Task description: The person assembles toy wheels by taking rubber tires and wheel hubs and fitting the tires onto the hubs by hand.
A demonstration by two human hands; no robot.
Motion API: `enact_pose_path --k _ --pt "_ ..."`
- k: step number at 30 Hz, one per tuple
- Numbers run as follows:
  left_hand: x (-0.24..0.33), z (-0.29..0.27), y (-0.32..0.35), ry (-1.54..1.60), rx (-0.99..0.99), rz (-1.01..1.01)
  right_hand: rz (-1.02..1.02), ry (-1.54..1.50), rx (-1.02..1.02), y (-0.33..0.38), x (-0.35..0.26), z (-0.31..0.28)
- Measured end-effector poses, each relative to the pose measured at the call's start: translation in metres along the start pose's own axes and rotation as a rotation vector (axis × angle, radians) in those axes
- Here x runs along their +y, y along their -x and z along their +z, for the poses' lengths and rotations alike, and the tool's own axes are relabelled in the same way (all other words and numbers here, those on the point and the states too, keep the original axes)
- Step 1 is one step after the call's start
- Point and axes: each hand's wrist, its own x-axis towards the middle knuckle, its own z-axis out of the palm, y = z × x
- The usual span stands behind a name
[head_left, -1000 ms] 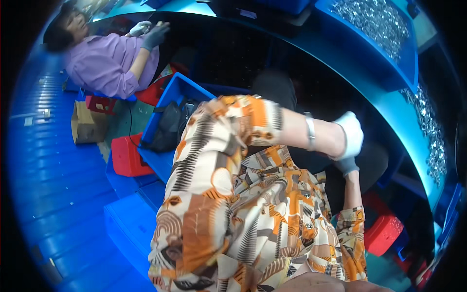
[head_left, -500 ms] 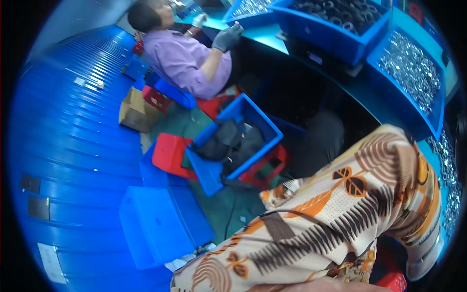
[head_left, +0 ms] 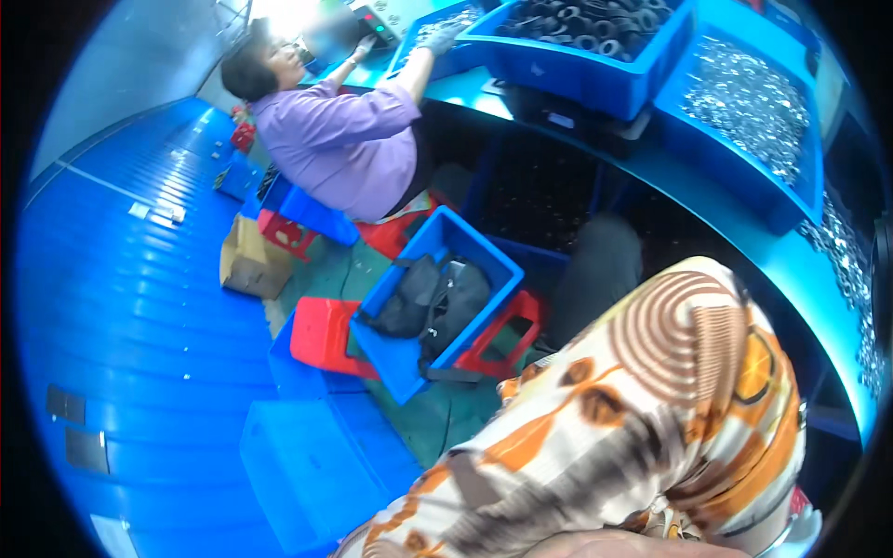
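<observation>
My left arm, in a patterned cream, brown and orange sleeve [head_left: 642,400], crosses the lower part of the view with its elbow bent. Its forearm runs down toward the lower right edge. There only a sliver of my left hand [head_left: 804,537] shows, pale at the wrist, and its fingers are hidden. Whether it holds anything I cannot see. My right hand is out of view. Nearest to the left forearm is the turquoise worktable [head_left: 795,288], with loose shiny metal pieces [head_left: 842,256] lying along its right side.
On the worktable stand a blue bin of black rings [head_left: 591,28] and a blue tray of small metal parts [head_left: 744,107]. A blue crate [head_left: 386,358] with black bags rests by red stools [head_left: 326,335]. A co-worker in a purple shirt [head_left: 344,139] sits beyond. A cardboard box [head_left: 251,260] lies on the floor.
The view has shifted, and my sleeved elbow sits a little farther left and lower. The co-worker's gloved hand has moved up to the tray on the table.
</observation>
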Motion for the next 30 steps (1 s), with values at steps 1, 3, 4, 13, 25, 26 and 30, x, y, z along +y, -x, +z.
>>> enact_pose_path --k 1,3,4,13,25,26,30 --pt "0.008 -0.027 -0.011 -0.051 0.040 -0.004 0.047 0.034 0.012 0.010 0.004 -0.014" --pt "0.025 -0.029 -0.019 -0.107 0.084 -0.009 0.109 0.083 0.016 0.017 0.012 -0.030" --pt "0.038 -0.011 -0.021 -0.103 0.077 -0.012 -0.076 0.097 0.106 0.003 0.049 0.009" --pt "0.094 0.048 0.015 -0.246 0.250 -0.080 0.024 0.148 0.137 0.035 -0.001 -0.023" --pt "0.060 0.132 0.076 -0.231 0.433 -0.042 -0.018 -0.071 0.237 0.053 0.006 -0.032" --pt "0.055 0.136 0.091 -0.230 0.434 -0.030 -0.076 -0.105 0.314 0.057 -0.002 -0.036" --pt "0.007 0.164 0.123 0.512 0.450 0.203 -0.144 -0.266 0.578 0.090 -0.024 -0.079"
